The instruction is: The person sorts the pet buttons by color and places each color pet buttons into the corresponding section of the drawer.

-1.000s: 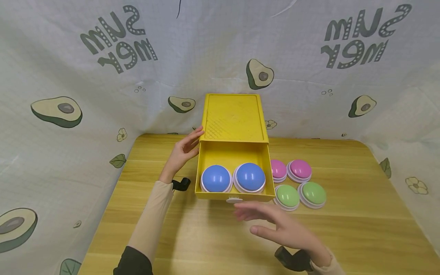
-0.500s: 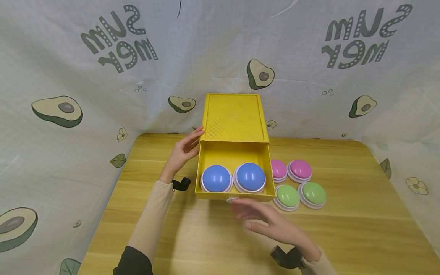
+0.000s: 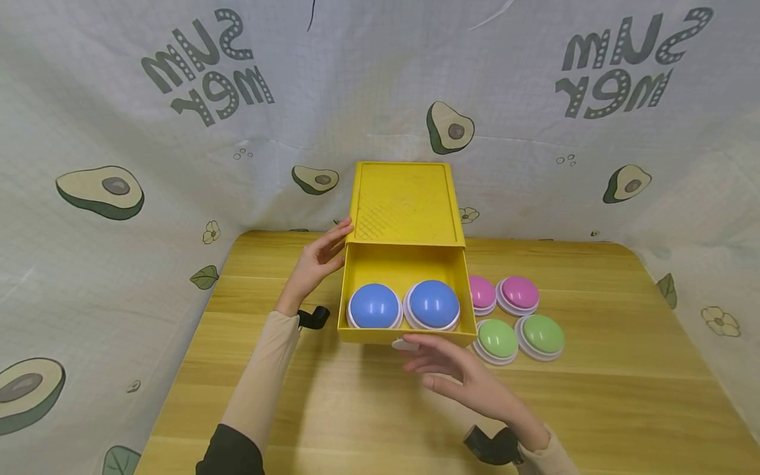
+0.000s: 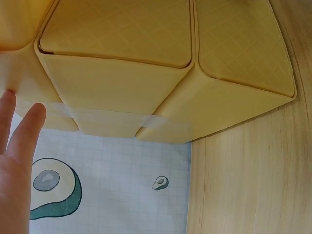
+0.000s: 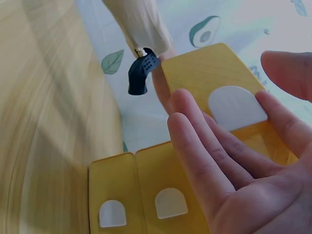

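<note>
A yellow drawer cabinet (image 3: 406, 201) stands on the table with its top drawer (image 3: 410, 260) pulled out. Two blue domes on white round bases, a left blue dome (image 3: 374, 306) and a right blue dome (image 3: 435, 304), lie at the front of that drawer. My left hand (image 3: 316, 264) rests against the cabinet's left side, fingers stretched out; part of it shows in the left wrist view beside the yellow wall. At the drawer front, my right hand (image 3: 460, 376) touches the white tab handle (image 5: 236, 107) with its index fingertip, and its other fingers reach out loosely beneath.
Right of the cabinet lie two pink domes (image 3: 519, 292) and two green domes (image 3: 541, 334) on white bases. Lower drawers (image 5: 113, 175) with white tabs are shut. An avocado-print cloth (image 3: 510, 191) hangs behind the wooden table (image 3: 623, 343).
My right hand has moved left and slightly forward until its index finger meets the white tab. The drawer's front edge sits very slightly higher in view. My left hand stays in place.
</note>
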`<state>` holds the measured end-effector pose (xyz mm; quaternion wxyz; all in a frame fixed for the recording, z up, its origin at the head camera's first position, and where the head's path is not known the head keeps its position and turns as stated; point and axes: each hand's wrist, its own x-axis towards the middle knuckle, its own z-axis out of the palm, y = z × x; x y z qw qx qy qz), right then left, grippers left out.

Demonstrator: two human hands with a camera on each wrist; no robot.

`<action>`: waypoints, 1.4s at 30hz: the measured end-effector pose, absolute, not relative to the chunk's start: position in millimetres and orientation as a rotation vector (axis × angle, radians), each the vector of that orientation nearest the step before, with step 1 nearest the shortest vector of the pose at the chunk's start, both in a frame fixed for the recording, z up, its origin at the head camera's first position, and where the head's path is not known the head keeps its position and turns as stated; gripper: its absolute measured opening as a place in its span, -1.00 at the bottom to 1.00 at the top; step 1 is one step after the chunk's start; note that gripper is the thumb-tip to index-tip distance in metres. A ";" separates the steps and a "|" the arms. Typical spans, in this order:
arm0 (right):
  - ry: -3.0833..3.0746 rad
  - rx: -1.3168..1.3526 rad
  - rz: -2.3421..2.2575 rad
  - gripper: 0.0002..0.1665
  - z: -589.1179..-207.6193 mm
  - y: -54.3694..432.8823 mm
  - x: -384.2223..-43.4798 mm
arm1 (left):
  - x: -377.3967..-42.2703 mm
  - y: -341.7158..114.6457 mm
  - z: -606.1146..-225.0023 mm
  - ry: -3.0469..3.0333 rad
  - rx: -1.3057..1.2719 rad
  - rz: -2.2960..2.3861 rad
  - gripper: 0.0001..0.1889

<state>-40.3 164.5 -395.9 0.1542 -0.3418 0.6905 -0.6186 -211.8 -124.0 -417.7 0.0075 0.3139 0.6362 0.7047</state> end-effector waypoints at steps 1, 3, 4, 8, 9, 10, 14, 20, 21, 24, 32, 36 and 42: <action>1.970 -0.981 -1.786 -0.36 -395.7 164.5 -41.2 | -212.1 -124.2 -417.8 1.991 0.987 2.202 -0.46; 1.960 -0.955 -1.807 -0.36 -395.3 164.9 -43.3 | -212.4 -124.6 -417.8 1.994 0.994 2.197 -0.46; 1.959 -0.944 -1.815 -0.36 -395.1 165.0 -44.6 | -212.5 -124.7 -417.7 1.996 0.996 2.196 -0.46; 1.976 -0.914 -1.839 -0.37 -394.7 164.2 -51.0 | -212.4 -125.0 -417.4 1.987 0.995 2.195 -0.47; 1.978 -0.916 -1.846 -0.37 -394.7 163.8 -53.0 | -212.4 -124.9 -417.4 1.984 0.995 2.195 -0.47; 1.977 -0.918 -1.855 -0.37 -394.7 163.3 -55.0 | -212.3 -124.8 -417.5 1.977 0.997 2.197 -0.47; 1.972 -0.955 -1.899 -0.38 -394.1 161.3 -64.6 | -212.6 -124.5 -418.9 1.948 1.015 2.207 -0.46; 1.991 -0.922 -1.911 -0.39 -392.1 159.4 -79.0 | -213.0 -124.6 -418.7 1.947 1.013 2.206 -0.45; 2.000 -0.909 -1.909 -0.40 -391.6 159.0 -81.2 | -212.9 -124.7 -418.3 1.953 1.009 2.203 -0.45; 2.022 -0.872 -1.900 -0.40 -389.9 158.1 -87.5 | -212.2 -125.0 -417.4 1.957 0.990 2.200 -0.45; 2.042 -0.771 -1.888 -0.40 -387.9 157.5 -105.8 | -211.0 -125.0 -416.1 1.944 0.940 2.203 -0.43; 2.068 -0.721 -1.897 -0.40 -385.9 155.9 -114.4 | -210.8 -124.6 -415.5 1.945 0.946 2.202 -0.44; 2.061 -0.706 -1.942 -0.41 -385.9 153.3 -127.4 | -212.0 -124.7 -416.1 1.951 0.944 2.199 -0.45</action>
